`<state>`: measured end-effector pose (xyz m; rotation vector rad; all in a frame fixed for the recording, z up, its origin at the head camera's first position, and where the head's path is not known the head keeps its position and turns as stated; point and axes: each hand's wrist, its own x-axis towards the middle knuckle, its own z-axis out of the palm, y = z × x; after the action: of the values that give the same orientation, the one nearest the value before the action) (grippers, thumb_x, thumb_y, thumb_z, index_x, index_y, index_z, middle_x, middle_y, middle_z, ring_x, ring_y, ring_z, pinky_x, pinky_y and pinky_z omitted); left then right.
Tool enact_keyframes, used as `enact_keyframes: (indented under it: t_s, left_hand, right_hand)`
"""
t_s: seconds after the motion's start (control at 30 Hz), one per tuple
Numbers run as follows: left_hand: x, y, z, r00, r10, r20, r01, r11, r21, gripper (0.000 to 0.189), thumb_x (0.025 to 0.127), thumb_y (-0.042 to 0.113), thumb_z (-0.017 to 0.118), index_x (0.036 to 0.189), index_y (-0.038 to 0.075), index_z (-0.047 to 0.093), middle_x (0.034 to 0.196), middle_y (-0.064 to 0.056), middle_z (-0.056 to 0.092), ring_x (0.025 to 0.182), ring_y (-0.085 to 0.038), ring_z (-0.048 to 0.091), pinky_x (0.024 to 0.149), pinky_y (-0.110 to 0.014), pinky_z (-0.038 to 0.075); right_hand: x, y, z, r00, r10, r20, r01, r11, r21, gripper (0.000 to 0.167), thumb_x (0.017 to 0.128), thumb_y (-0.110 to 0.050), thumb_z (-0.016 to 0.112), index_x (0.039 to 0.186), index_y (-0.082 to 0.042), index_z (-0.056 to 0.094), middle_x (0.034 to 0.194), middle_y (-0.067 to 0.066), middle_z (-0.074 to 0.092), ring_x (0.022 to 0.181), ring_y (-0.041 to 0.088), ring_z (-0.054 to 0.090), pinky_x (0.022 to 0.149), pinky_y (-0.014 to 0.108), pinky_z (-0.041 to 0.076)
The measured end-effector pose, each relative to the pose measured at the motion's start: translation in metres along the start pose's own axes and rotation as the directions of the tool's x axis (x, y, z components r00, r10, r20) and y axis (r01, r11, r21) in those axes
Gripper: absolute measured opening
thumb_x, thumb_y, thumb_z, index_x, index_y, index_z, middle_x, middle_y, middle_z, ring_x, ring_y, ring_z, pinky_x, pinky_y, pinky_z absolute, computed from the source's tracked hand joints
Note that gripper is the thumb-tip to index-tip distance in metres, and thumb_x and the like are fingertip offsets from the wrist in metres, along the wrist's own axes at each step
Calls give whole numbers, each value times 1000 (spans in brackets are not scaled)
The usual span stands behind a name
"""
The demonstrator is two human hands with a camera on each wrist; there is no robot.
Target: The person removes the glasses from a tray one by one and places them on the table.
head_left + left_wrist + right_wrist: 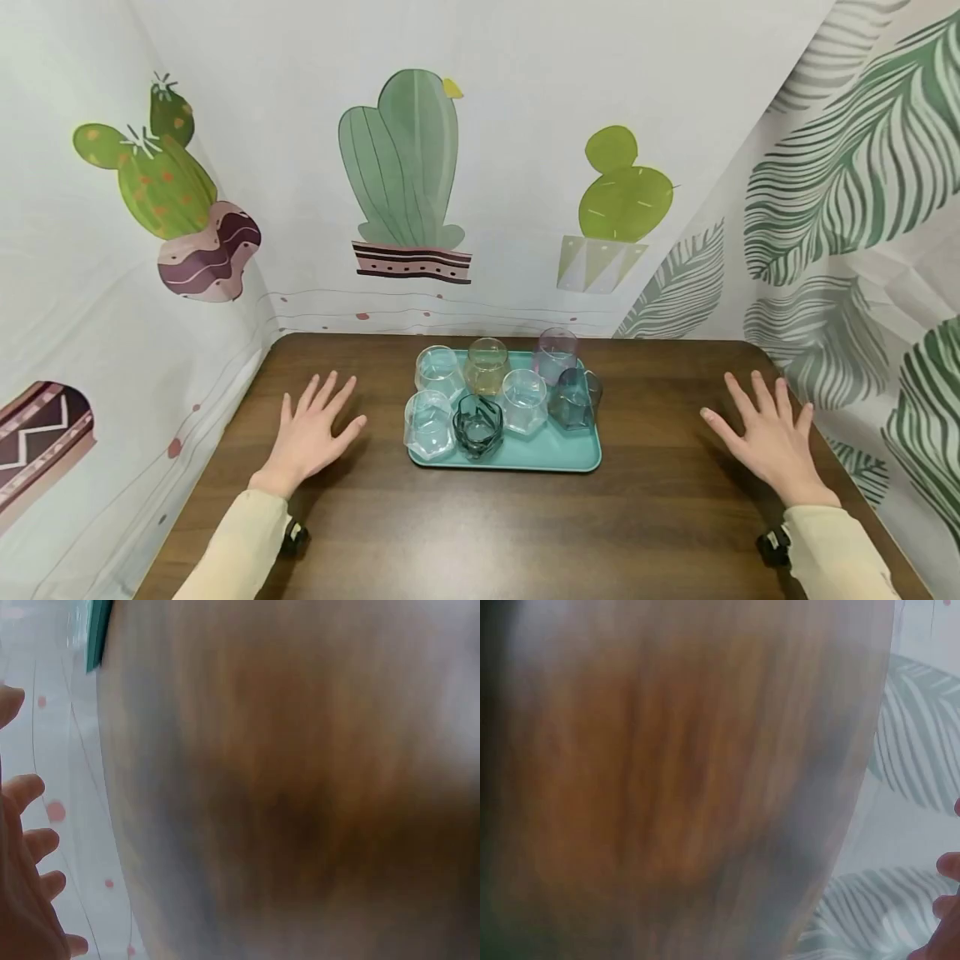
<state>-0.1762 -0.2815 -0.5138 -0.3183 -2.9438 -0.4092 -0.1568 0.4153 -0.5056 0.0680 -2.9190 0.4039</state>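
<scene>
Spreading its fingers (342, 396) at the left of the table (480, 525), the left hand (306, 437) is well apart from a teal tray (558, 450) bearing seven glasses (487, 367) (the dark green glass (478, 427) stands near, left of centre); right of the tray, also well apart, the right hand (772, 437) has spread fingers.

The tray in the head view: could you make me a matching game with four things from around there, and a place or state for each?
Things:
1. Tray
2. Amber glass
3. Pink-tinted glass
4. Left hand

Places and states, as the head view shows them:
A. Back row, right end
B. Fingers spread, apart from the tray
C. Beneath the glasses
D. Back row, middle

Pairs: 1-C; 2-D; 3-A; 4-B
</scene>
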Motion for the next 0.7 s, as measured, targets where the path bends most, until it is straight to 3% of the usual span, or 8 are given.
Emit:
enact_keyframes:
  t_s: [0.23,0.33,0.43,0.6,0.7]
  left_hand:
    - [-6,23,10,997,71,-20,-73,988,-140,69,99,45,65,159,16,45,158,-18,45,143,-45,41,113,-75,35]
    - [-8,33,13,996,88,-4,-86,968,-237,70,97,39,70,158,15,46,144,-17,57,129,-40,54,105,-65,49]
    - [-8,40,16,993,114,29,-97,933,-348,74,93,31,78,157,13,47,126,-11,65,107,-27,63,91,-47,59]
    - [-6,48,21,986,139,96,-70,854,-516,79,86,21,87,154,6,50,105,-4,69,74,-7,58,67,-23,54]
    - [-6,50,23,983,124,138,-27,830,-558,76,85,21,87,151,6,53,99,-2,69,67,-4,55,60,-19,50]
  right_hand:
    - [-2,-16,2,997,-55,-53,57,997,42,83,101,-53,58,166,-13,26,166,32,18,155,55,-3,114,86,-9]
    - [-2,-25,4,993,-86,-76,92,993,75,80,100,-50,62,164,-11,32,163,33,23,154,55,5,116,85,-3]
    - [1,-35,5,988,-120,-96,131,985,114,79,99,-46,65,162,-9,35,161,34,28,151,57,14,115,85,10]
    - [7,-57,9,980,-160,-117,178,971,160,76,97,-43,70,158,-7,42,157,34,36,145,59,27,108,84,24]
    - [10,-71,12,979,-173,-108,191,964,187,74,97,-42,71,155,-5,45,154,33,39,142,58,31,107,83,27]
